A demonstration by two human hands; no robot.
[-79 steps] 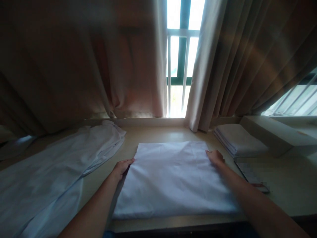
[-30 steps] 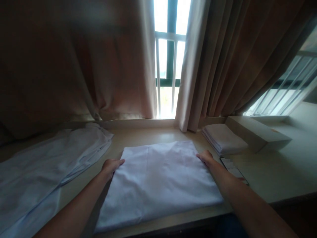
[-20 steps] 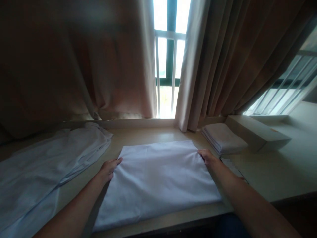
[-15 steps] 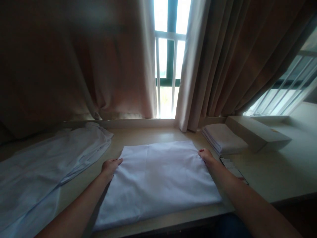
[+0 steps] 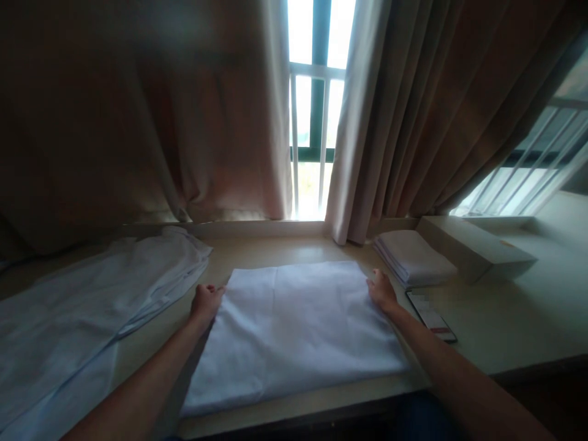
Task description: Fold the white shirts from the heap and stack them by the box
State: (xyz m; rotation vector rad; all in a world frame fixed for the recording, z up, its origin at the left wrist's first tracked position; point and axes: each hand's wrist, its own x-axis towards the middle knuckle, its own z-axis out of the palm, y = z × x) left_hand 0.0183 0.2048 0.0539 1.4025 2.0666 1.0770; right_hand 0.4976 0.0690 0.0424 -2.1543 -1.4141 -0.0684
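Observation:
A white folded cloth point(image 5: 294, 331) lies flat on the pale table, its near edge close to the table's front. My left hand point(image 5: 207, 300) is closed at the cloth's left side, thumb and fingers pinching the edge. On the opposite side my right hand point(image 5: 381, 291) pinches the right edge, with the index finger a little raised. Soft creases run across the cloth between the two hands. The fingertips under the edges are hidden.
Loose white cloths point(image 5: 92, 306) are heaped at the left. To the right are a folded white stack point(image 5: 416, 254), a phone point(image 5: 432, 315) and a pale box point(image 5: 482, 248). Brown curtains point(image 5: 220, 122) hang behind, with a barred window between them.
Both hands have shifted slightly at the cloth's edges, and the right fingers are lifted a bit more. The cloth's near left corner has moved a little right and away from me.

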